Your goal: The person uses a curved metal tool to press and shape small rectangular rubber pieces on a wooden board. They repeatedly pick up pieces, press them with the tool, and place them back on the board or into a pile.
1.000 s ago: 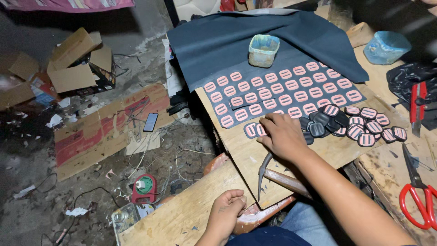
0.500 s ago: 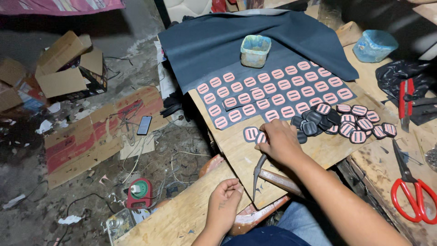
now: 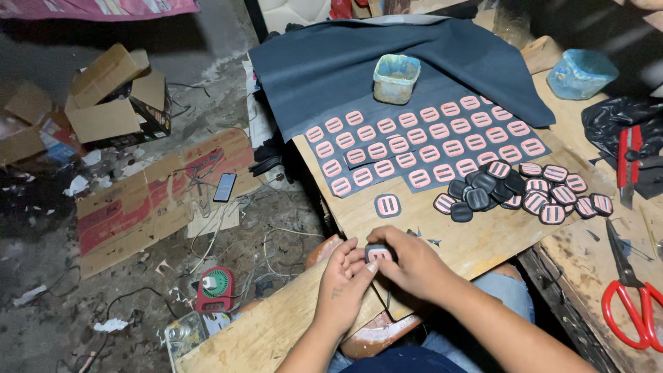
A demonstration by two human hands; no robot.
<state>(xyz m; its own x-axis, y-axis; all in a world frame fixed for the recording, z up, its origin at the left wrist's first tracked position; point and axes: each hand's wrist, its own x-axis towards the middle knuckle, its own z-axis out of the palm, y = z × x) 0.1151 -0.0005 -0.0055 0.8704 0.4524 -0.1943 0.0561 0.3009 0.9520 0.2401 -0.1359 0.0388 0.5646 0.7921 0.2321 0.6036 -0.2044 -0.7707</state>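
Both hands have come together at the board's (image 3: 442, 238) near edge. A second ago our right hand (image 3: 409, 264) lay far out by the pile (image 3: 514, 193). Now right hand and left hand (image 3: 343, 287) pinch one badge (image 3: 378, 253) between fingertips. Far off, a square cup (image 3: 396, 78), contents unclear.

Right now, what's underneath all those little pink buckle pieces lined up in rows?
The rows lie on a dark blue sheet, which also holds a small square tub. The sheet rests on a wooden board; the board's part beneath it is covered, so unseen.
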